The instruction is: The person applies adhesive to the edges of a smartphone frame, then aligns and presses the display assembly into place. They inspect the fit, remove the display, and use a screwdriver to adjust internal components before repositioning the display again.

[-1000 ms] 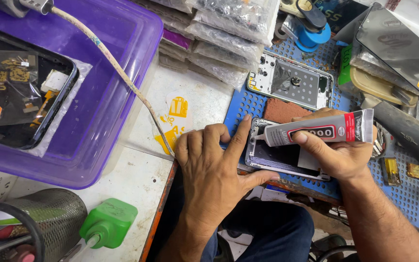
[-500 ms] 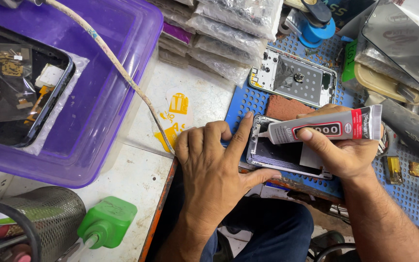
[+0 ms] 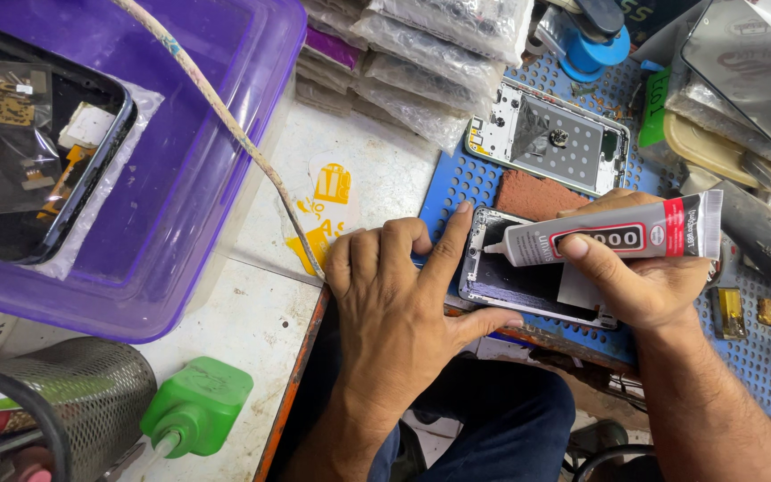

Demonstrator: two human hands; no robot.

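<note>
At the lower left of the frame stand a metal mesh cup [image 3: 64,406] and a green plug [image 3: 194,406]. In the lower middle the left hand [image 3: 399,308] lies flat and released, its forefinger and thumb pressed against the left edge of a phone frame [image 3: 515,272] that rests on a blue perforated mat [image 3: 457,183] right of centre. The right hand [image 3: 640,272] grasps a grey glue tube [image 3: 613,234] (red band near its crimped end), the nozzle touching the frame's upper left edge. Just beyond lie a brown rough pad [image 3: 537,195] and a second opened phone body [image 3: 551,136]. At the upper left sits a purple plastic tub [image 3: 198,170] crossed by a frayed cable [image 3: 216,116]; bagged parts [image 3: 421,54] are stacked at the top centre.
</note>
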